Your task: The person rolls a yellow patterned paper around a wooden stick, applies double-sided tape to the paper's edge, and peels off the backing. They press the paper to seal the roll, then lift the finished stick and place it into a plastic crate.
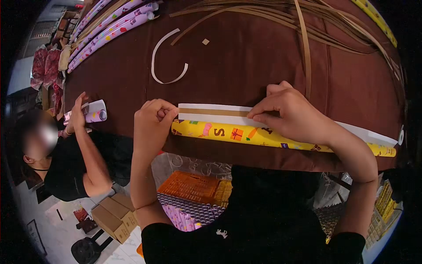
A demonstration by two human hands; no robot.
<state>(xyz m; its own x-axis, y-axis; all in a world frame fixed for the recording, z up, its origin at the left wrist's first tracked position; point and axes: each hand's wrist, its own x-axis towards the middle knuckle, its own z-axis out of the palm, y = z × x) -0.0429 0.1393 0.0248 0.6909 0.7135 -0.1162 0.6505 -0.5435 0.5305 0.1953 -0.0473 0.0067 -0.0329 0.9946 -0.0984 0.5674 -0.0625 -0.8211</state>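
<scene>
A roll of yellow wrapping paper [198, 128] printed with gifts and letters lies across the table in front of me, its white underside [215, 106] turned up along the far edge. A narrow brown strip [211, 111] runs straight along that white flap. At the flap's left end, my left hand [151, 121] is closed, thumb and fingertips pinching the strip's end by the paper corner. My right hand [292, 112] pinches the strip farther right, its wrist above the roll. The strip beyond the right fingers is hidden.
Many loose brown strips [281, 20] lie at the table's far side. A curled white strip [154, 66] and purple wrapping-paper rolls [116, 31] are at the left. A person [66, 163] beside me handles a purple roll [97, 115]. Below stand an orange crate [187, 187] and cardboard boxes [115, 215].
</scene>
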